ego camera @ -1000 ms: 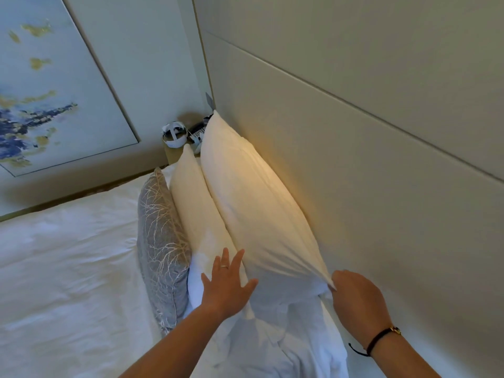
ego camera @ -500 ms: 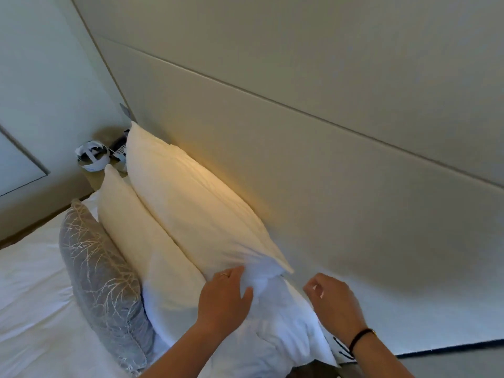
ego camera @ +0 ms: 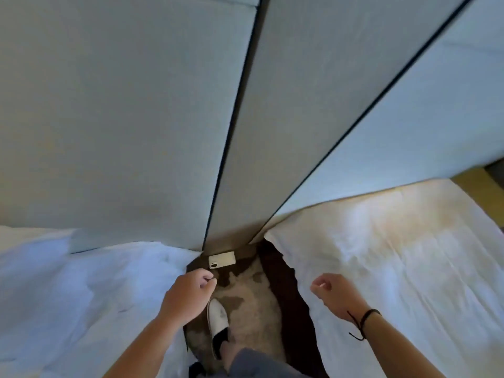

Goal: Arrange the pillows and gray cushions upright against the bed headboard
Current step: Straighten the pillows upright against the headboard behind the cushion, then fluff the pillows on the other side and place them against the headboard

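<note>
Standing: a person is in the gap between two beds, both hands held out over the floor, facing the padded headboard (ego camera: pixel 122 118).
Left hand: the left hand (ego camera: pixel 188 294) hangs over the edge of the left bed (ego camera: pixel 68 296), fingers loosely curled, nothing in them.
Right hand: the right hand (ego camera: pixel 334 298) hovers just beside the edge of the right bed (ego camera: pixel 395 255), fingers loosely curled and empty; a dark cord bracelet (ego camera: pixel 361 321) sits on the wrist.
Pillows and cushions: none in view; neither hand is near one.
Floor: patterned brown carpet (ego camera: pixel 253 290) between the beds, a white slip-on shoe (ego camera: pixel 218 317) on it below the left hand, and a small white rectangular object (ego camera: pixel 221 260) at the foot of the wall panel.
Room: pale upholstered panels with dark seams behind both beds; warm light falls on the right bed's sheet.
Change: half a second ago both hands were on the white pillows stacked against the headboard; now the view has swung away and the hands have let go.
</note>
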A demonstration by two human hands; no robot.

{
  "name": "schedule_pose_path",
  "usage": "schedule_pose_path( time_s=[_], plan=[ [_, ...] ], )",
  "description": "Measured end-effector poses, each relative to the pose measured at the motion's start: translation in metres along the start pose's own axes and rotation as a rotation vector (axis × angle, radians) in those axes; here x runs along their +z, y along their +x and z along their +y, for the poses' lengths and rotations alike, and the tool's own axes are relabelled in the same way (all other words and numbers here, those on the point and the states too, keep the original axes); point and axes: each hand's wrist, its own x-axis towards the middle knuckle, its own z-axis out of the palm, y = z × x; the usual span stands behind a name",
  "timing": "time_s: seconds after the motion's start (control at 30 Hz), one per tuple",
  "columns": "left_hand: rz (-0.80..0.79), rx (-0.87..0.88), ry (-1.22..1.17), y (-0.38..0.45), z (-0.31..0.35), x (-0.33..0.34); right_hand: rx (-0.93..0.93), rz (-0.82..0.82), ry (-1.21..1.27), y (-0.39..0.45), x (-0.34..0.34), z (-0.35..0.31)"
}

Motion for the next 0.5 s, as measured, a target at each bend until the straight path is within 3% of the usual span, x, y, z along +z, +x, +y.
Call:
schedule_pose_path(
  time_s=[0.17, 0.5],
  plan=[
    [-0.171, 0.170, 0.110, -0.002, 0.063, 0.056, 0.142, 0.095, 0.233, -0.060, 0.022, 0.080],
    [-0.266, 0.406, 0.303, -0.053, 0.211, 0.192, 0.288, 0.356, 0.618, -0.142, 0.029, 0.237]
  ],
)
